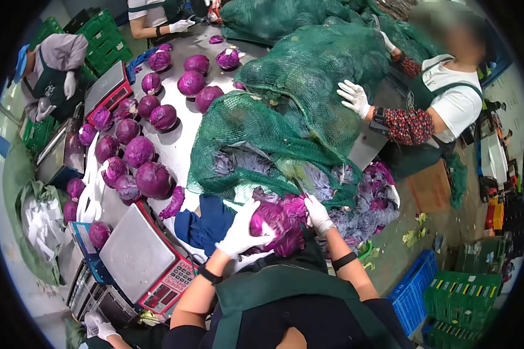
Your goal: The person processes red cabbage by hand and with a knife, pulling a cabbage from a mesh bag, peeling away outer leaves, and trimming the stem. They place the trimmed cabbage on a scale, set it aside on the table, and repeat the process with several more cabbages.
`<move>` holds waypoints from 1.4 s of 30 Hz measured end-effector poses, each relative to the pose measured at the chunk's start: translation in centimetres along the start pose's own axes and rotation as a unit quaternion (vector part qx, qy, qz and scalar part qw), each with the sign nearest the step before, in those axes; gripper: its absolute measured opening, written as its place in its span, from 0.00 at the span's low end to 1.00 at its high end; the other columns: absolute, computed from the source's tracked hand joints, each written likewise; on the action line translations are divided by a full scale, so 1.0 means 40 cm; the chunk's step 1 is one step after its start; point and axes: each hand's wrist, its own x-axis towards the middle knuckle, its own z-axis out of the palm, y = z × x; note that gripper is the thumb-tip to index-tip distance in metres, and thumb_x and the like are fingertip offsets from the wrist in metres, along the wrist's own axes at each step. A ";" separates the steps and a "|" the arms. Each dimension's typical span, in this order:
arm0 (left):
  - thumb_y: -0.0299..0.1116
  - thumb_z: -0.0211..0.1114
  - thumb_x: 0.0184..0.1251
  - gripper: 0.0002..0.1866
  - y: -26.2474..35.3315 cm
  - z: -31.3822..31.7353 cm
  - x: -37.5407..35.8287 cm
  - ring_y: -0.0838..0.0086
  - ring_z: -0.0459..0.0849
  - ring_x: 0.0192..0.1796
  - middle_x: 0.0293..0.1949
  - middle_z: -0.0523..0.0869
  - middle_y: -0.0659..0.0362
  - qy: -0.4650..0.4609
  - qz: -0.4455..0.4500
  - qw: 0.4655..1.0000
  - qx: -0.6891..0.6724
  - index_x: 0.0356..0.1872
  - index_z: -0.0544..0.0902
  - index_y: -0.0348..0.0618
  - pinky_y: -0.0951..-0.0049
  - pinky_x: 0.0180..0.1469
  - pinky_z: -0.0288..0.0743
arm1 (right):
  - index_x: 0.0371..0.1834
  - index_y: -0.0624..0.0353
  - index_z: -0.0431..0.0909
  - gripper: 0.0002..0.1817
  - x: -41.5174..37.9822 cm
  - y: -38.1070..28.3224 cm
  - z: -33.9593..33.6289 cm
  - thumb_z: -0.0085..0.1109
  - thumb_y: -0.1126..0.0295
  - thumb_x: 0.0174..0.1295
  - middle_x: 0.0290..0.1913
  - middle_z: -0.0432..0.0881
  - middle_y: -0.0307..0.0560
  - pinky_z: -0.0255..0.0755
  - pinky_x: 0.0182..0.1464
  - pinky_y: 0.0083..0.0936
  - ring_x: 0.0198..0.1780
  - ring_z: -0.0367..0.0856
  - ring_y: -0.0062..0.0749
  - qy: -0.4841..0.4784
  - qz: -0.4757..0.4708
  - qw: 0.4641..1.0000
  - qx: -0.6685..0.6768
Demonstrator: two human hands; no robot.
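My gloved left hand (241, 230) is wrapped round the side of a red cabbage (268, 224), held up in front of my apron. My gloved right hand (318, 215) is closed at the cabbage's right side, beside a loosened purple outer leaf (296, 206). A thin, dark, blade-like piece, seemingly a knife (300, 185), sticks up from that hand; its handle is hidden. Just beyond my hands, a green mesh sack (239, 139) lies with its mouth towards me and dull purple cabbages (314, 180) in it. Stripped leaves (370, 209) are heaped to the right.
Peeled red cabbages (138, 152) cover the table's left side. A red-edged scale (137, 250) and blue cloth (206, 224) lie near my left arm. More full sacks (320, 58) stand behind. A co-worker's gloved hand (353, 98) touches one. Crates (463, 296) stand at lower right.
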 end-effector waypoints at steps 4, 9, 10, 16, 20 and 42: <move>0.37 0.77 0.47 0.55 0.033 -0.053 -0.062 0.62 0.63 0.69 0.67 0.62 0.46 -0.023 -0.170 0.916 -0.364 0.72 0.49 0.36 0.63 0.70 0.57 | 0.53 0.54 0.71 0.16 -0.016 -0.020 -0.021 0.51 0.57 0.68 0.18 0.73 0.40 0.64 0.16 0.23 0.12 0.70 0.22 -0.016 0.003 0.999 -0.042; 0.38 0.75 0.50 0.48 0.035 0.037 -0.042 0.62 0.68 0.63 0.59 0.70 0.46 0.060 -0.135 0.953 -0.266 0.69 0.56 0.35 0.63 0.66 0.63 | 0.57 0.57 0.70 0.19 -0.164 -0.169 0.008 0.56 0.65 0.64 0.51 0.79 0.62 0.77 0.42 0.30 0.44 0.83 0.46 0.048 -0.291 0.925 -0.241; 0.38 0.75 0.50 0.48 0.056 0.039 -0.033 0.62 0.68 0.63 0.59 0.70 0.46 0.053 -0.132 0.953 -0.267 0.69 0.56 0.35 0.63 0.66 0.63 | 0.61 0.56 0.68 0.22 -0.195 -0.186 0.035 0.56 0.64 0.64 0.58 0.73 0.63 0.76 0.46 0.32 0.50 0.80 0.49 0.017 -0.349 0.900 -0.261; 0.44 0.74 0.48 0.50 0.038 0.087 -0.026 0.48 0.64 0.65 0.62 0.64 0.39 0.109 -0.011 0.993 -0.034 0.69 0.56 0.35 0.54 0.67 0.57 | 0.53 0.57 0.74 0.18 -0.147 -0.124 0.114 0.53 0.63 0.60 0.43 0.78 0.49 0.77 0.32 0.30 0.33 0.81 0.40 0.065 -0.456 0.736 -0.496; 0.40 0.72 0.52 0.48 0.012 0.045 -0.015 0.53 0.58 0.71 0.68 0.59 0.40 0.018 -0.003 0.996 -0.092 0.71 0.53 0.35 0.59 0.71 0.52 | 0.44 0.58 0.74 0.12 0.039 -0.061 -0.004 0.51 0.65 0.60 0.36 0.80 0.48 0.75 0.30 0.30 0.31 0.81 0.36 -0.021 -0.196 0.930 -0.309; 0.34 0.59 0.67 0.29 -0.020 -0.012 0.017 0.68 0.77 0.56 0.55 0.79 0.49 0.136 -0.194 0.940 -0.245 0.68 0.65 0.39 0.72 0.60 0.68 | 0.53 0.55 0.69 0.22 -0.169 0.035 0.038 0.54 0.81 0.54 0.29 0.70 0.36 0.69 0.21 0.19 0.21 0.70 0.18 0.033 -0.088 0.995 0.035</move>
